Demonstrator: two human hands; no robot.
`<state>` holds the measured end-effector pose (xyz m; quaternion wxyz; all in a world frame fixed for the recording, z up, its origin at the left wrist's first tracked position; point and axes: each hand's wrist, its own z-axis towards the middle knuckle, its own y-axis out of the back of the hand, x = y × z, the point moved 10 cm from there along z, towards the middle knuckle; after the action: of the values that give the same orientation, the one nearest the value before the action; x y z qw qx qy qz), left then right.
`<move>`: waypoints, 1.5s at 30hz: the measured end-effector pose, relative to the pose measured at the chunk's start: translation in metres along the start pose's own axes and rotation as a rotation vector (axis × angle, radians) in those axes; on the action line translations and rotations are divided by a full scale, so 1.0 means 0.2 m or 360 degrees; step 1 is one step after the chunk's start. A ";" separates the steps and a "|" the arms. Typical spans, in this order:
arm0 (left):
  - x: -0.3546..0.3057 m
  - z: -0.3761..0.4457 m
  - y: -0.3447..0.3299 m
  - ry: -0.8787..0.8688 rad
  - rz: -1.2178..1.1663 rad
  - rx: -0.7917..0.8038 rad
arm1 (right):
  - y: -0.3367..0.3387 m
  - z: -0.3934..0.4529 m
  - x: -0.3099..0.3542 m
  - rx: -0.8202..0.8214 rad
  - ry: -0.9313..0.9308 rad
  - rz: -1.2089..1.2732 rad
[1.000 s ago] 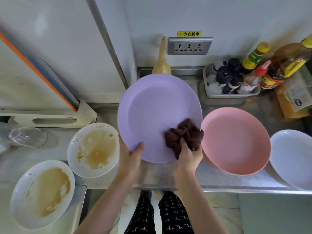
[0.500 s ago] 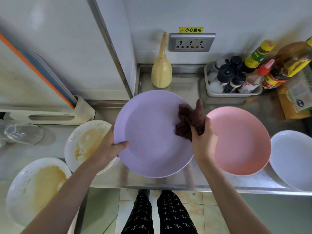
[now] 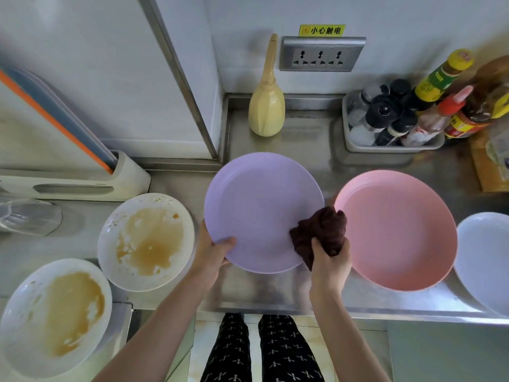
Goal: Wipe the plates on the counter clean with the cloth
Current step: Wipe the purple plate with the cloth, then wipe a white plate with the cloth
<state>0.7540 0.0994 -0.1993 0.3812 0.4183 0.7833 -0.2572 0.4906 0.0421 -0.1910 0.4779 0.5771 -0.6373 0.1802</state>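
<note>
A lilac plate (image 3: 256,205) sits low over the steel counter, its surface looking clean. My left hand (image 3: 213,250) grips its near-left rim, thumb on top. My right hand (image 3: 330,260) is closed on a bunched dark brown cloth (image 3: 321,232), which presses on the plate's near-right rim. To the right lies a pink plate (image 3: 399,230), and beyond it a white plate (image 3: 487,252), partly cut off by the frame. On the left are two white plates smeared with brown sauce, one nearer the middle (image 3: 146,241) and one at the near-left corner (image 3: 52,315).
A yellow squeeze bottle (image 3: 267,108) stands at the back by the wall socket (image 3: 321,55). A tray of condiment bottles (image 3: 391,125) and sauce bottles fill the back right. A cutting-board rack (image 3: 82,180) and a glass (image 3: 27,216) lie at the left. The counter edge (image 3: 358,312) runs in front of me.
The lilac plate has dropped lower and further from me. My right hand slid the cloth from the plate's right rim down to its near-right rim. My left hand shifted along the rim towards me.
</note>
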 end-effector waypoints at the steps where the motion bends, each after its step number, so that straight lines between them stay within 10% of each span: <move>1: 0.00 0.01 0.00 -0.0006 0.0024 -0.0044 | 0.00 0.01 0.00 -0.0021 0.0003 0.0004; 23: -0.04 -0.09 0.11 0.0076 0.1544 -0.0431 | 0.10 -0.09 0.18 -0.0113 0.0294 -0.0068; 39: 0.25 -0.59 0.94 0.0446 0.0375 -0.0918 | -0.63 -0.73 0.06 0.1127 0.0376 -0.0387; 45: 0.23 -0.49 0.98 0.0417 -0.0078 -0.0765 | -0.95 -1.04 0.23 0.1149 0.1335 -0.0808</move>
<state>0.8672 0.2932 -0.1970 0.3588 0.3266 0.8743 -0.0167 0.7522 0.1279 -0.1160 0.4904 0.7163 -0.1359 0.4774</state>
